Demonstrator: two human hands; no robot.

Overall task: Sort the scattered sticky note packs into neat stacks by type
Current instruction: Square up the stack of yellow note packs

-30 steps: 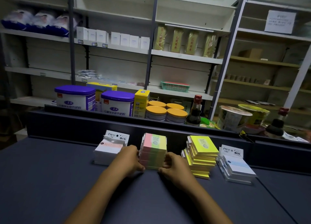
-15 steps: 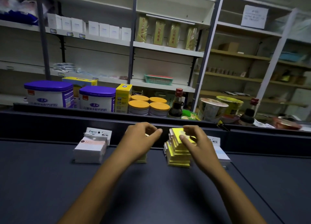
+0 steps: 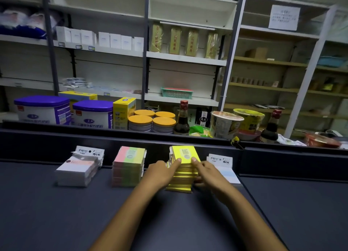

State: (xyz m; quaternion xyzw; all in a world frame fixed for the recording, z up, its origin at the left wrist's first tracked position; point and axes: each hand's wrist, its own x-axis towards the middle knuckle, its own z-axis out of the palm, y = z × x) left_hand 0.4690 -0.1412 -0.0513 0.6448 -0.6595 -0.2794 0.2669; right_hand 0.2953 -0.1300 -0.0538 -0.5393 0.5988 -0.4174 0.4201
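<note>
Both hands (image 3: 185,172) press yellow stack (image 3: 181,183)

Yellow stack (image 3: 183,172), all bright yellow, grey label print on top. Striped stack (image 3: 129,166): pink, yellow, green bands. Left stack (image 3: 78,170) white with pale pink top sheet, white header card, black print. Right stack (image 3: 227,170) white fading to light blue. Table (image 3: 56,213) dark navy. Tubs (image 3: 43,109) white, purple lids. Jars (image 3: 140,122) with orange lids.

Dim light, soft blur, edges seemingly bowed
</note>
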